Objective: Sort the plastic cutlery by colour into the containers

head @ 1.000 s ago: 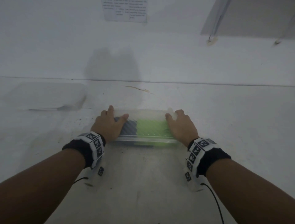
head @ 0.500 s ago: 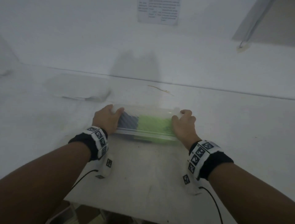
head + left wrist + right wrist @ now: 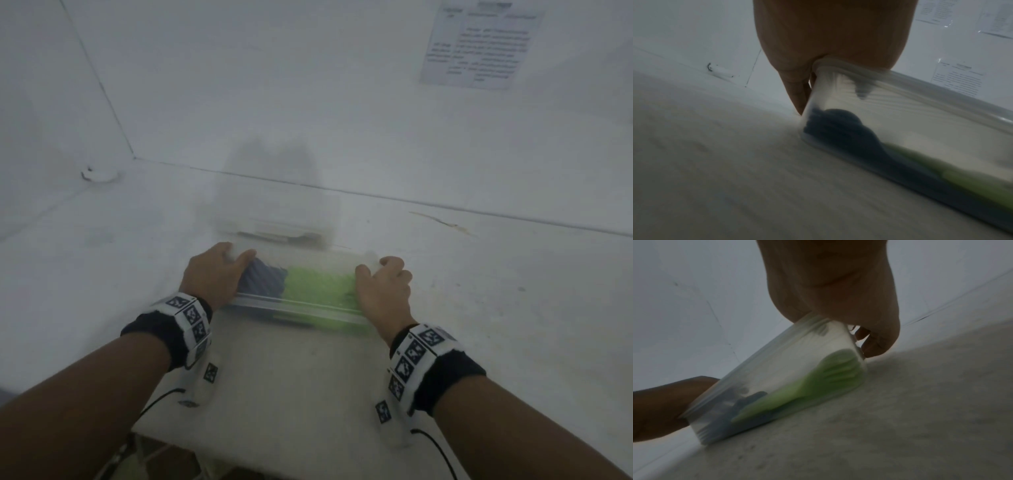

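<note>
Left hand point(image 3: 214, 274) and right hand point(image 3: 385, 291) grip opposite ends of the clear container point(image 3: 308, 305), fingers curled.

The container point(image 3: 298, 306) is clear, colourless plastic. Inside it, the cutlery at the left end is dark blue cutlery point(image 3: 265, 279) and the rest is bright lime green cutlery point(image 3: 318, 284). Both wristbands point(image 3: 191, 322) are black with white blocks printed in black-and-white square markers. The table point(image 3: 496, 291) is off-white with faint dark specks, and the wall point(image 3: 308, 85) is white.
</note>
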A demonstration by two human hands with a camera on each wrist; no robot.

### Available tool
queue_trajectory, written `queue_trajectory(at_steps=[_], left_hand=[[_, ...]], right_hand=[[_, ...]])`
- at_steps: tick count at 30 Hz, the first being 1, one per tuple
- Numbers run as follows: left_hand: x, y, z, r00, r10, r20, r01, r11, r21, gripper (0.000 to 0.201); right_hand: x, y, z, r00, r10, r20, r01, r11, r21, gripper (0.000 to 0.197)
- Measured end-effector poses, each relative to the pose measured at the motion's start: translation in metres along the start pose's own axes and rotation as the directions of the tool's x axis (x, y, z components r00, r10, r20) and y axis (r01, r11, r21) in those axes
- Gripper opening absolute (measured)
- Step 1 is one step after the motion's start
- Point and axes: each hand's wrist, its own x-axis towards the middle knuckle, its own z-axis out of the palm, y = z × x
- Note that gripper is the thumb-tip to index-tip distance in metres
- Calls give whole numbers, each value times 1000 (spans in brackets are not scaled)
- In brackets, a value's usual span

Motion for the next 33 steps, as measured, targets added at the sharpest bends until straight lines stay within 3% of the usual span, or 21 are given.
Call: queue_trajectory(at_steps=[6, 12, 18, 25, 30, 33], left_hand=[[44, -51, -33, 998, 27, 53, -25, 999, -31, 64], [66, -79, -50, 996, 41, 73, -40, 999, -14, 58], [64, -80, -44, 998, 27, 56, -23, 997, -80, 59], [62, -79, -45, 999, -10, 51, 15, 994, -109, 87], [65, -87, -43, 999, -10, 47, 15, 994, -113, 70], [62, -87, -46, 998, -18, 68, 24, 995, -98, 71]], right_hand=[[-17, -36, 52, 999, 51, -16, -51, 999, 5, 49], [-24, -54, 87, 997, 5, -75, -7, 1000, -20, 45], [-22, -50, 86, 998, -10, -67, 9, 1000, -22, 44], [-21, -50, 87, 997, -48, -61, 46, 998, -30, 40], [-20, -54, 83, 998, -53, -28, 52, 998, -32, 38], [-22, -57, 83, 999, -41, -14, 41, 999, -24, 39]])
